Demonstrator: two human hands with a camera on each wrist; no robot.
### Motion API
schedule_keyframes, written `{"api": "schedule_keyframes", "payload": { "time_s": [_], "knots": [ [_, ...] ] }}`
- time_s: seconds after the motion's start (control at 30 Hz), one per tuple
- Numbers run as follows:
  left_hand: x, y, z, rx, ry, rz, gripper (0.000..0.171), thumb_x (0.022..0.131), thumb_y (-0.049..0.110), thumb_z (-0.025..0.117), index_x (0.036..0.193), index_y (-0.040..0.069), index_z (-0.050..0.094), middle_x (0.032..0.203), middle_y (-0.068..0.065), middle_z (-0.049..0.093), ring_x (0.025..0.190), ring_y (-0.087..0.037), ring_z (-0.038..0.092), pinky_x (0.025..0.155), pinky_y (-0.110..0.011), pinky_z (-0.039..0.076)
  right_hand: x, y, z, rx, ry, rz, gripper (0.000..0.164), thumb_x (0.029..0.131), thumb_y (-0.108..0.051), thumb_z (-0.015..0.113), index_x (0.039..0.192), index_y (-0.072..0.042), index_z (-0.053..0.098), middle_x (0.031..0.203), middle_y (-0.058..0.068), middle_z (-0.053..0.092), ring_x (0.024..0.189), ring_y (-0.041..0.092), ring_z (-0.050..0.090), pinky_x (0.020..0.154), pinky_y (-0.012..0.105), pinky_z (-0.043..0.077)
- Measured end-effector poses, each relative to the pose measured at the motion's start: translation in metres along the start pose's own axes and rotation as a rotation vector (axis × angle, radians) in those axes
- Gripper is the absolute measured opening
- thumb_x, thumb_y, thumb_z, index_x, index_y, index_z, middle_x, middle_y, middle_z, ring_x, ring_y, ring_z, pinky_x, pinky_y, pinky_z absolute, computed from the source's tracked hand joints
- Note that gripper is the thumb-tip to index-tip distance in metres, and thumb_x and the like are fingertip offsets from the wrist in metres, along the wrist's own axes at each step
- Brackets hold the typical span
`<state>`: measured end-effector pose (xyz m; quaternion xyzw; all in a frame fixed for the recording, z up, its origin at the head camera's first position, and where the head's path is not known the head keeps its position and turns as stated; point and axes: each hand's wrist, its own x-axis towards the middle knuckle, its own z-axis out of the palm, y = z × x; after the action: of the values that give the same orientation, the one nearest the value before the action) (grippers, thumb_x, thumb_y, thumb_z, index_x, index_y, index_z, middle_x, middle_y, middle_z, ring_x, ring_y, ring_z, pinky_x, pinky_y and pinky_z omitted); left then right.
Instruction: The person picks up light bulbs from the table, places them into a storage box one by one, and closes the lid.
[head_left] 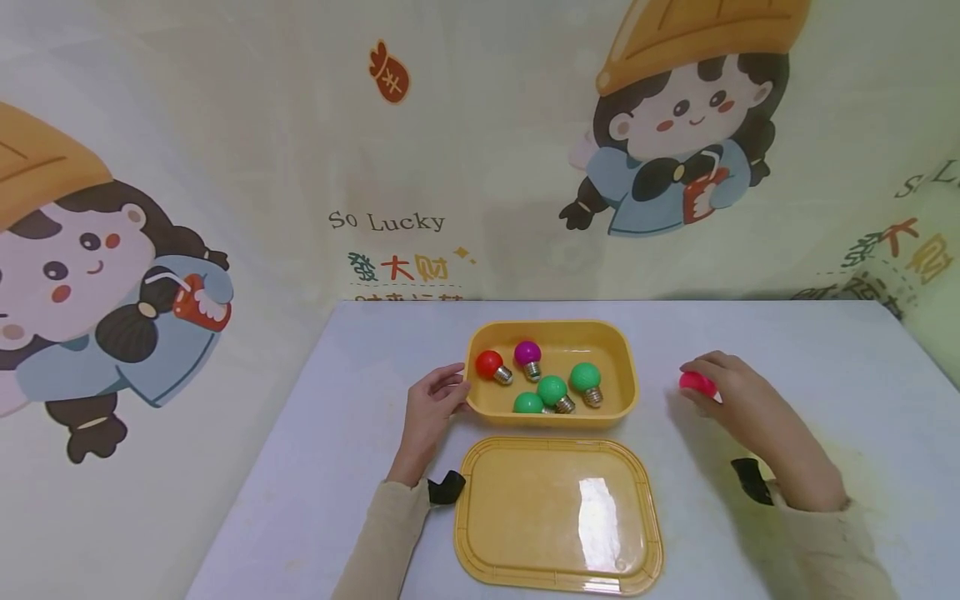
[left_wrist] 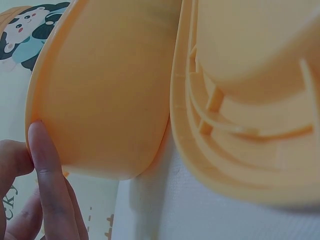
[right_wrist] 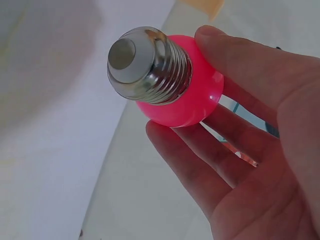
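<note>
My left hand [head_left: 433,414] holds the left end of a yellow plastic box [head_left: 551,421], its fingertips at the rim. Inside the box lie a red bulb [head_left: 490,365], a purple bulb [head_left: 527,352] and several green bulbs [head_left: 586,377], all with metal screw bases. In the left wrist view, the fingers [left_wrist: 44,150] lie against the box's outer wall. To the right of the box, my right hand [head_left: 738,404] pinches a pink light bulb [right_wrist: 205,92] by its round part, between thumb and fingers. Its silver screw base points away from the palm in the right wrist view.
A yellow lid [head_left: 540,517] lies on the white table [head_left: 300,500], just in front of the box. Behind the table hangs a pale backdrop [head_left: 487,150] printed with cartoon figures and lettering. Black straps [head_left: 447,488] show at both wrists.
</note>
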<state>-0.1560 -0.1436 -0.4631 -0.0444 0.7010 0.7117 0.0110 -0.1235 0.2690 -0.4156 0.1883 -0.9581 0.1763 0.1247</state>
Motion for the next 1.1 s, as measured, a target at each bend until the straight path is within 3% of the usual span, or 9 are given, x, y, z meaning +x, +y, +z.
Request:
{"api": "schedule_keyframes", "payload": {
  "time_s": [0.27,1.1],
  "knots": [
    [0.001,-0.001,0.000,-0.003,0.002,0.001,0.033,0.091,0.005,0.070,0.124,0.002,0.066,0.108,-0.016,0.063,0.085,-0.025,0.066,0.068,-0.025,0.061,0.009,-0.005,0.001,0.027,0.065,-0.066,0.038,0.072,-0.004,0.086,0.104,0.004,0.069,0.100,0.019,0.066,0.089,0.034,0.061,0.073,0.052,0.058],
    [0.001,0.000,0.000,-0.014,0.002,0.007,0.033,0.090,0.005,0.072,0.123,0.001,0.066,0.107,-0.015,0.064,0.091,-0.029,0.067,0.067,-0.025,0.060,0.037,-0.029,-0.004,0.083,0.008,-0.042,0.033,0.081,-0.006,0.080,0.110,0.004,0.067,0.107,0.019,0.065,0.098,0.035,0.060,0.084,0.054,0.056]
  ]
}}
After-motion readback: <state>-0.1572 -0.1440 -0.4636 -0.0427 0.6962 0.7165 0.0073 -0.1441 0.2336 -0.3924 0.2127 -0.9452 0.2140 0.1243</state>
